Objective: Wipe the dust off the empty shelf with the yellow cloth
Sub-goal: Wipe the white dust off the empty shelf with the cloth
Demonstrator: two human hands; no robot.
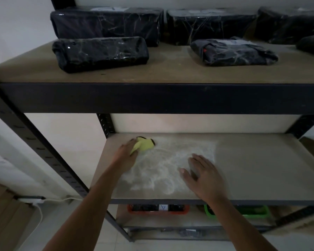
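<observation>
The empty shelf (261,169) is a beige board in a black metal rack, at mid height. A wide patch of white dust (163,169) covers its left and middle part. The yellow cloth (145,144) lies bunched at the back left of the board, with a dark edge showing. My left hand (128,151) grips the cloth from the near side and presses it on the board. My right hand (201,175) hovers flat over the dust near the front, fingers spread, holding nothing.
The shelf above (161,71) carries several black plastic-wrapped bundles (100,54). Below, a red bin (158,209) and a green bin (252,211) stand on a lower shelf. A black upright post (105,124) rises at the back left. A white cable (38,212) lies on the floor at left.
</observation>
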